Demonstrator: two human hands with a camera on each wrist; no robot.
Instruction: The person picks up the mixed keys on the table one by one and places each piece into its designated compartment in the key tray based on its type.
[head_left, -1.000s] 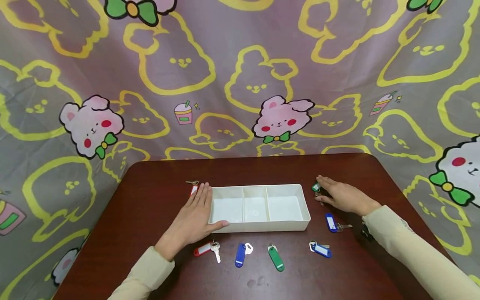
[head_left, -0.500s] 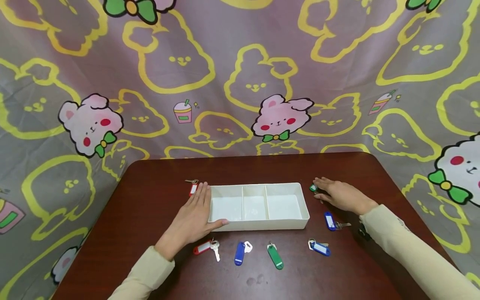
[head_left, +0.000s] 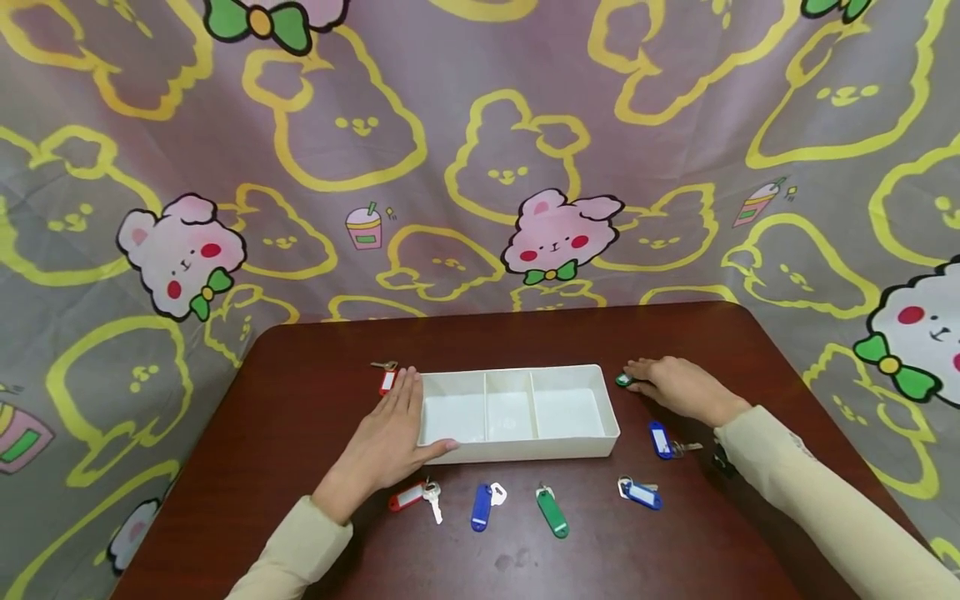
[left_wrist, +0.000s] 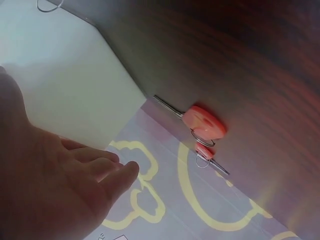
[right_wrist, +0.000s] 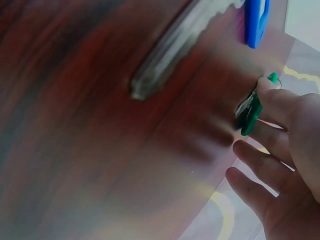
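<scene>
My left hand (head_left: 384, 439) lies with straight fingers along the left end of a white three-compartment tray (head_left: 536, 452), its thumb at the front wall. Beyond its fingertips is a key with a red tag (head_left: 387, 382), partly covered by the hand in the head view. To the right of the tray, my right hand (head_left: 684, 390) pinches a green key tag (right_wrist: 253, 118) between thumb and index finger, low over the table. Its key (right_wrist: 245, 106) shows beside the tag in the right wrist view; the other fingers are spread.
In front of the tray lie keys with a red tag (head_left: 407, 497), a blue tag (head_left: 481, 507), a green tag (head_left: 552, 512) and another blue tag (head_left: 642, 494). A blue-tagged key (head_left: 662, 440) is near my right wrist. A patterned curtain (head_left: 450, 183) hangs behind the brown table (head_left: 315, 358).
My right hand has shifted slightly left towards the tray, and its fingers have closed on the green key tag. The left hand has stayed at the tray's end.
</scene>
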